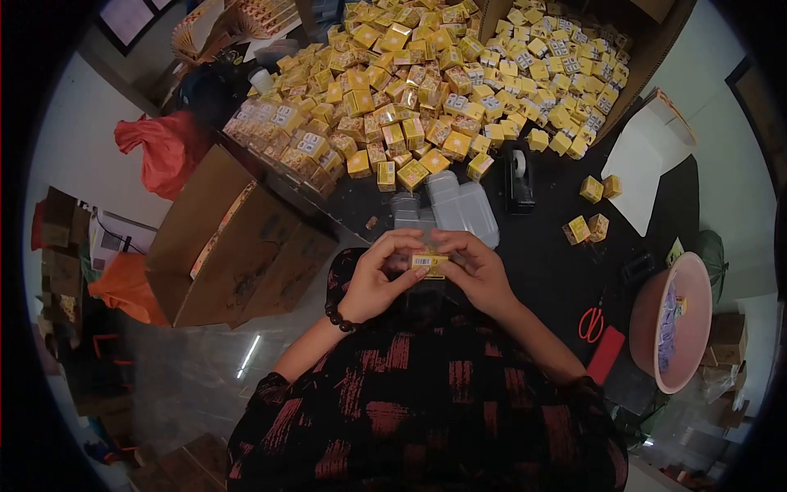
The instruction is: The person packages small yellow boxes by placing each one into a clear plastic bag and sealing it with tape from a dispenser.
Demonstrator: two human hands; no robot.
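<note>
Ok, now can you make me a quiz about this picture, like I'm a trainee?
1. True or false: the left hand and right hand both touch one small yellow printed box.
2. Which is nearer the round pink plastic tub: A, the red-handled scissors; B, the black tape dispenser?
3. Fill the gap: the dark beaded bracelet is on the ____ wrist.

Key: 1 true; 2 A; 3 left.
</note>
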